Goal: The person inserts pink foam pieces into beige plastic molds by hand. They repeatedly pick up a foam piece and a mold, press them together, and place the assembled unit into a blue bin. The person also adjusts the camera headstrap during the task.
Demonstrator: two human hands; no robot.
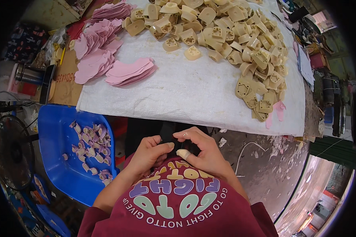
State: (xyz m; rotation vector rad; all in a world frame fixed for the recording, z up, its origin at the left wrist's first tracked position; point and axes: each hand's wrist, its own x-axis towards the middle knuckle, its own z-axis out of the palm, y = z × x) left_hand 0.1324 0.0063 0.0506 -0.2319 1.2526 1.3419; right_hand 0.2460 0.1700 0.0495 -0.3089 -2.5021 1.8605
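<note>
My left hand (151, 153) is closed over my lap, thumb pressed against curled fingers; whatever is in it, if anything, is too small or hidden to make out. Beside it my right hand (203, 149) is open, its fingers curved and apart from the thumb. That thumb wears a pale beige wrapping (182, 153). Both hands are just below the near edge of a table covered with a white woven sheet (178, 91). On the sheet lie a large heap of beige moulded shoe heels (261, 59) and stacks of pink cut pieces (132, 72).
At my left stands a blue plastic basin (53, 158) holding several small purple and cream pieces (93, 142). A black fan (14, 152) is beyond it. Loose pink scraps (280, 110) lie by the table's right corner. A white strip (241, 156) and scraps litter the floor.
</note>
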